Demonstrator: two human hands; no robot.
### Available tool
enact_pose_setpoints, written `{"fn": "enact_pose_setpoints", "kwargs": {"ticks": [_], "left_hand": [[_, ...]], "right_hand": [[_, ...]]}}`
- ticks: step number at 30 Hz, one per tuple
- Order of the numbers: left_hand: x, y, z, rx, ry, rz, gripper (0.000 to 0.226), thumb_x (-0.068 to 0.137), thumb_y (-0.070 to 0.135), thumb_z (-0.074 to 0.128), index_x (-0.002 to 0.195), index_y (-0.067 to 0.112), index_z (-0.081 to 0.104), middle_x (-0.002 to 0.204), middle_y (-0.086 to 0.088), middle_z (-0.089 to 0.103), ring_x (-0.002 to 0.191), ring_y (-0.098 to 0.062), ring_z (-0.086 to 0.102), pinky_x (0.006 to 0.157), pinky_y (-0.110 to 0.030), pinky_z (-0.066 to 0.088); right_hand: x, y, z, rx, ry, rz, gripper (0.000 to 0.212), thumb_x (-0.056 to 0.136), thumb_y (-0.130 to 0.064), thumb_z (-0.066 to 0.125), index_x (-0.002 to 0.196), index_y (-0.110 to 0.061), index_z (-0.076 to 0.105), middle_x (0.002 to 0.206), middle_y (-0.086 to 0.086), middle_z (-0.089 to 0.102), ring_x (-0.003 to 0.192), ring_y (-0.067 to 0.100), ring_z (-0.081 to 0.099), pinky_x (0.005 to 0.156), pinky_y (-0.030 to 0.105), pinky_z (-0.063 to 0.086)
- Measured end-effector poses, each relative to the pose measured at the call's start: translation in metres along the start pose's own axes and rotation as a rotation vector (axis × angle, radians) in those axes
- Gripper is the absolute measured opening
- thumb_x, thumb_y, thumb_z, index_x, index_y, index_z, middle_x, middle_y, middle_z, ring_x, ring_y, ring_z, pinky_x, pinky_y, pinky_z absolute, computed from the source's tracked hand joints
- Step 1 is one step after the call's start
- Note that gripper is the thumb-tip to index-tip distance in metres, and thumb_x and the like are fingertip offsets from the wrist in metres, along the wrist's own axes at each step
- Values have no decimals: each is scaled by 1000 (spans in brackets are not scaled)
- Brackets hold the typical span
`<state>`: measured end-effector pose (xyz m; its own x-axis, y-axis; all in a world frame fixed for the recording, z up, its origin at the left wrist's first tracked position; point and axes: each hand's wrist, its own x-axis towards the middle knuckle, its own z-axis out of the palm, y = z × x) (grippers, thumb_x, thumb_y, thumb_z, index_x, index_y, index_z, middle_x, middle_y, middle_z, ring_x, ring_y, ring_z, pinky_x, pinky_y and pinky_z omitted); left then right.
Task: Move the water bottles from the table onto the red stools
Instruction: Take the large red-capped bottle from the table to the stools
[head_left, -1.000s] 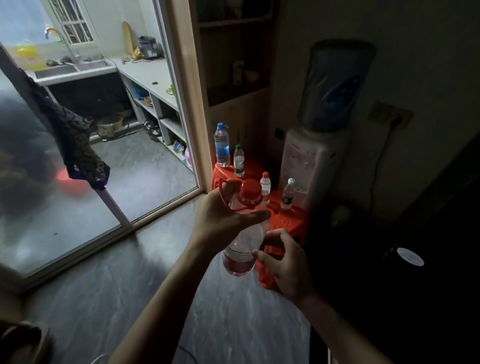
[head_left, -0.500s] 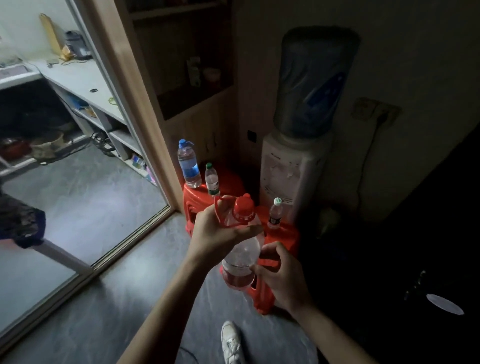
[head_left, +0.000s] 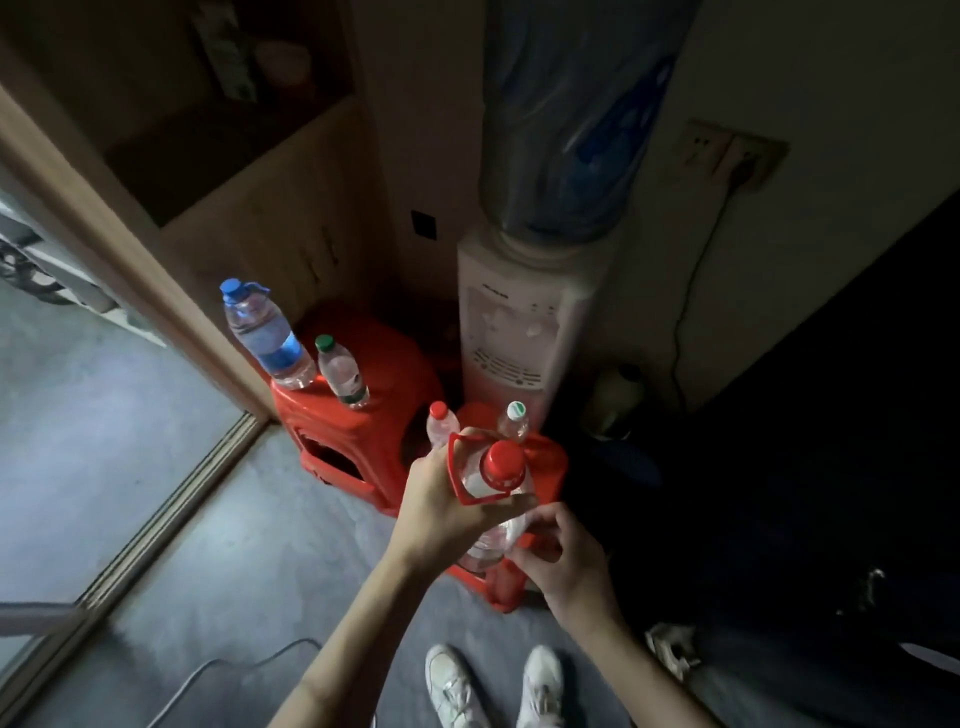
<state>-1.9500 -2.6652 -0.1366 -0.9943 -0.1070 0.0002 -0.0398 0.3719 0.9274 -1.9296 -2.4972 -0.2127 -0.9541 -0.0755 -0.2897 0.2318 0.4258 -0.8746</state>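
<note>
1. Red-capped bottle (head_left: 493, 499) is gripped near its neck by the left hand (head_left: 441, 512) and pinched lower down by the right hand (head_left: 563, 564), above the near red stool (head_left: 545, 457).
2. Small bottles (head_left: 440, 423) at 12 o'clock could be toppled if it is lowered carelessly.
3. Its long axis is kept near upright, cap up.

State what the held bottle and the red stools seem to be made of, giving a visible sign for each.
Held bottle: clear, glossy plastic, probably; its wall is see-through, with a red cap and carry loop. The left hand and right hand hold it. Red stools: moulded plastic, likely; one solid colour, shiny, with cut-out openings in the side.
</note>
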Motion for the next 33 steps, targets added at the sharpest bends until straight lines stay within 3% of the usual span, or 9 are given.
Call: {"fn": "enact_pose_setpoints", "kwargs": {"ticks": [3, 7, 10, 15, 20, 25, 28, 30, 33], "left_hand": [[22, -28, 26, 39, -23, -25, 52, 54, 48, 88, 98, 33, 65, 90, 13, 71, 87, -5, 67, 78, -38, 56], [40, -69, 66, 82, -83, -20, 57, 55, 57, 86, 102, 36, 61, 95, 12, 69, 93, -10, 65, 80, -41, 54], [49, -99, 92, 98, -105, -7, 58, 60, 63, 83, 106, 35, 61, 100, 16, 68, 96, -8, 63, 83, -40, 52], [68, -139, 127, 66, -103, 8, 59, 64, 46, 89, 114, 32, 60, 115, 18, 66, 107, -8, 62, 88, -42, 51], [84, -167, 145, 14, -86, 3, 64, 64, 37, 92, 118, 23, 61, 123, 15, 65, 114, -8, 62, 91, -42, 52], [102, -173, 146, -37, -152, -10, 60, 63, 30, 93, 115, 25, 62, 122, 12, 65, 116, -13, 61, 94, -42, 51], [112, -176, 141, -7, -274, -1, 59, 63, 31, 92, 114, 24, 63, 120, 13, 65, 117, -12, 59, 102, -33, 45], [115, -177, 138, 38, -321, 32, 57, 63, 33, 92, 112, 24, 64, 119, 16, 65, 118, -8, 57, 109, -18, 30], [120, -177, 132, 51, -361, 45, 58, 62, 34, 92, 113, 23, 65, 119, 15, 66, 121, -9, 57, 109, -9, 21]], "right_hand": [[22, 28, 3, -18, 28, 71, 31, 70, -14, 85, 84, -25, 60, 80, -5, 74, 76, -3, 70, 72, 18, 55], [50, 61, 1, -13, 28, 155, 33, 73, -4, 82, 88, -20, 57, 81, 3, 74, 73, -2, 69, 61, 5, 47], [72, 90, 1, -3, 7, 204, 34, 74, -3, 81, 92, -18, 57, 84, 3, 74, 74, -5, 69, 60, 4, 47], [110, 131, 4, -18, 33, 258, 34, 73, -10, 82, 97, -16, 59, 89, -1, 74, 78, -5, 69, 62, 7, 49], [138, 148, 7, 32, 29, 267, 33, 78, 0, 78, 104, -4, 59, 85, 0, 72, 71, -10, 68, 58, 5, 48], [153, 156, 12, 41, 33, 297, 31, 79, 3, 75, 103, 1, 57, 89, 12, 71, 68, -12, 65, 59, 1, 45], [154, 153, 13, 42, 32, 313, 30, 78, 5, 76, 98, 3, 53, 81, 13, 69, 61, -15, 63, 56, -1, 41], [153, 151, 15, 31, 29, 318, 30, 77, 6, 76, 94, 1, 51, 74, 10, 65, 56, -16, 60, 53, -1, 39], [155, 151, 18, 6, 17, 322, 31, 76, 6, 76, 90, -5, 50, 70, 7, 63, 55, -16, 58, 51, -1, 38]]}}
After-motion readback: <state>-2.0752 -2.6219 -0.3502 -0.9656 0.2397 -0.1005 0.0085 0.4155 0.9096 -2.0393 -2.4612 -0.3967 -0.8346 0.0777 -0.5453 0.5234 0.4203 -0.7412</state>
